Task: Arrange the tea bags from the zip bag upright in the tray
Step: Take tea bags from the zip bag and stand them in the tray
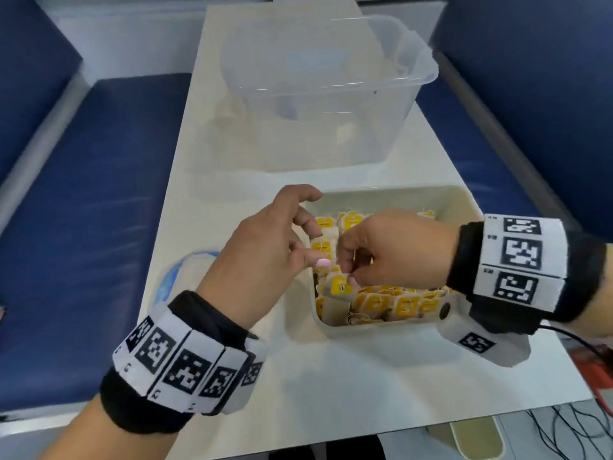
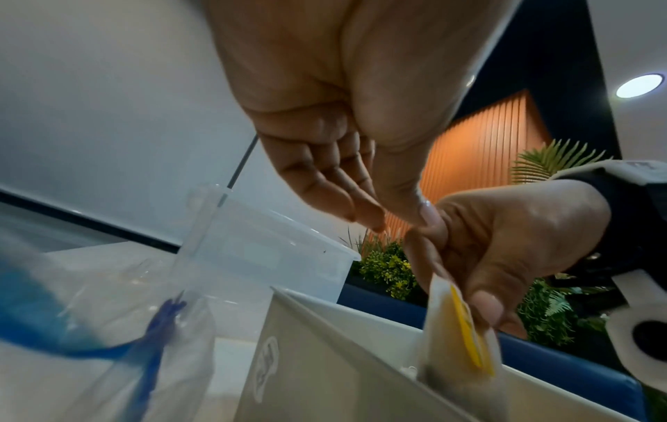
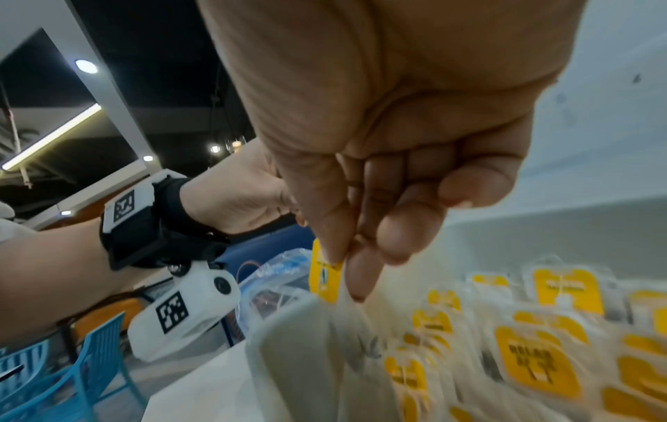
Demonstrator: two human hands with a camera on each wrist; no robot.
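A white tray (image 1: 391, 190) holds several tea bags (image 1: 398, 303) with yellow tags, most standing in rows along its near and left sides. My right hand (image 1: 348, 277) pinches one tea bag (image 1: 338, 288) by its top between thumb and forefinger at the tray's near-left corner. The same tea bag (image 2: 458, 351) hangs just inside the tray wall (image 2: 325, 371). My left hand (image 1: 298, 240) hovers beside it with relaxed fingers, holding nothing; its thumb touches the right hand's fingers. The zip bag (image 1: 179, 277), clear with a blue zip, lies left of the tray.
A large clear plastic tub (image 1: 331, 94) stands on the white table (image 1: 331, 376) behind the tray. Blue benches (image 1: 83, 227) flank the table on both sides. Cables (image 1: 580, 426) hang off the near right edge.
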